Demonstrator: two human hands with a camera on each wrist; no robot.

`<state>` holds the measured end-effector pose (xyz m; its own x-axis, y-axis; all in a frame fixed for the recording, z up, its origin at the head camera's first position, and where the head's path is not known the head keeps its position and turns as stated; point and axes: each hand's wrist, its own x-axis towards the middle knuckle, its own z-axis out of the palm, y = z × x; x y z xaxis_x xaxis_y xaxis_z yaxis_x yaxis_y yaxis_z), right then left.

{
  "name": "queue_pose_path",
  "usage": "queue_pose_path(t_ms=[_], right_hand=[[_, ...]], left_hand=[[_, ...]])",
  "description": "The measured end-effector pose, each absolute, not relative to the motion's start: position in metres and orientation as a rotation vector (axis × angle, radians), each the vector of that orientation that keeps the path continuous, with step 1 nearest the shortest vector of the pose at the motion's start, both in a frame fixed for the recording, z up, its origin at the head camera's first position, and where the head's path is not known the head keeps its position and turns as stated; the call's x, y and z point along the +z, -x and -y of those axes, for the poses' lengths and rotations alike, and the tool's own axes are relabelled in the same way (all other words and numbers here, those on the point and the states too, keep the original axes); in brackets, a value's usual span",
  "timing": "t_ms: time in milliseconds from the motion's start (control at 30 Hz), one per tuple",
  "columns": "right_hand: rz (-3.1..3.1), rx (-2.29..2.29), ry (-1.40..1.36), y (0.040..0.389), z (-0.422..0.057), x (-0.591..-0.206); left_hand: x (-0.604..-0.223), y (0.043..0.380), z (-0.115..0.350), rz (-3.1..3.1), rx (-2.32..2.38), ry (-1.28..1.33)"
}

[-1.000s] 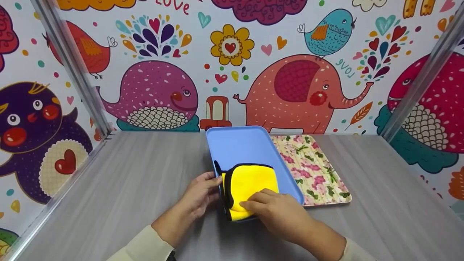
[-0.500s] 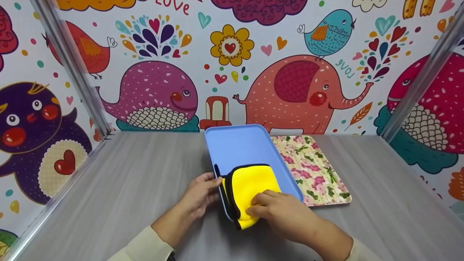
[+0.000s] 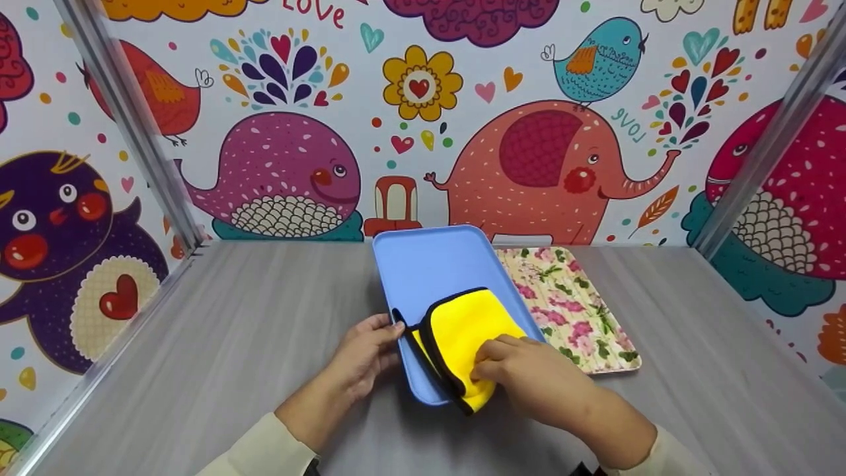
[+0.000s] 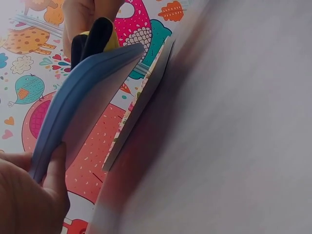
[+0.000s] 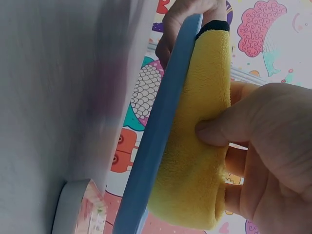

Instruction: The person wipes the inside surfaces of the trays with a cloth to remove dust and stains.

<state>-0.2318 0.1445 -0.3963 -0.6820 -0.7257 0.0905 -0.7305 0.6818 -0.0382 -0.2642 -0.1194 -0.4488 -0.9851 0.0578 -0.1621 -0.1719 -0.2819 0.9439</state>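
A blue tray (image 3: 439, 261) is held tilted above the table by my left hand (image 3: 370, 350), which grips its left rim. The left wrist view shows the left fingers and thumb pinching the edge of the blue tray (image 4: 73, 105). My right hand (image 3: 542, 380) pinches a folded yellow cloth (image 3: 466, 324) with black trim against the near half of the tray. In the right wrist view, the right thumb presses into the plush yellow cloth (image 5: 200, 97), while the other fingers lie behind it. One cloth corner hangs past the tray's near edge.
To the right, a floral-patterned tray (image 3: 575, 311) lies on the grey table (image 3: 277, 291), partly covered by the blue tray in the head view. Patterned panels (image 3: 423, 152) with metal posts (image 3: 132, 125) enclose the table at the back and sides.
My right hand has slid the yellow cloth rightward across the blue tray and turned it, baring the tray's near left corner. The left hand stays at the rim.
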Motion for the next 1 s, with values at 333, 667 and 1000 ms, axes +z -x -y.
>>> queue_pose_path(t_ms=[333,667,1000], right_hand=[[2.749,0.061,-1.170,0.237,-0.152,-0.396],[2.884,0.074,-0.988,0.245,-0.155,-0.397],[2.971,0.060,-0.809,0.245,-0.152,-0.396]], left_hand=[[-0.448,0.264,0.120,-1.769,2.422,0.164],[-0.447,0.264,0.121,-1.784,2.404,0.199],[-0.445,0.263,0.122,-1.784,2.401,0.203]])
